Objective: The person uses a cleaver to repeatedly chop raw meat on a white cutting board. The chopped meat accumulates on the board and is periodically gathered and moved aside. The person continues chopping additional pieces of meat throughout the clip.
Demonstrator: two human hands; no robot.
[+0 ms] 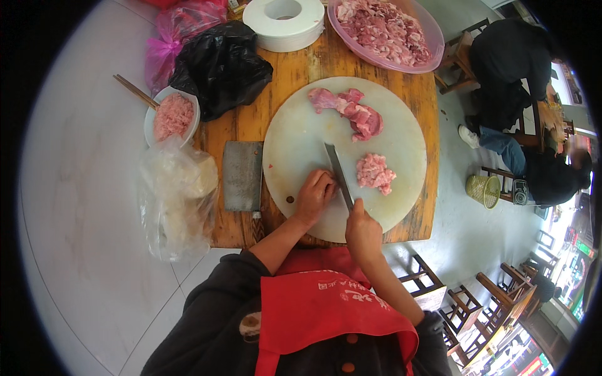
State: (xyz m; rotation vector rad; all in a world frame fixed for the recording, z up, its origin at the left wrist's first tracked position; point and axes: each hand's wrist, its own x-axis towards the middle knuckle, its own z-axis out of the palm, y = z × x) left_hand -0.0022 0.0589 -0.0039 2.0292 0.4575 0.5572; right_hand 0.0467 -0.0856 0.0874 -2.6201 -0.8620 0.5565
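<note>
My right hand (364, 230) grips the handle of a kitchen knife (339, 174), whose broad blade shows almost edge-on above a round white cutting board (301, 127). Close against the blade's left side, my left hand (316, 197) rests on the board with curled fingers. Whatever lies under those fingertips is hidden. To the right of the blade sits a small heap of chopped pink meat (375, 173). Larger pieces of raw red meat (350, 112) lie toward the board's far side. A second cleaver (243, 176) lies flat on the wooden table, just left of the board.
A pink basin of cut meat (437, 51) and a large paper roll (282, 37) stand at the back. Left are a black plastic bag (221, 66), a bowl of minced meat (195, 129) with chopsticks, and a clear bag (178, 202). Two people sit at right, near a yellow-green basket (483, 191).
</note>
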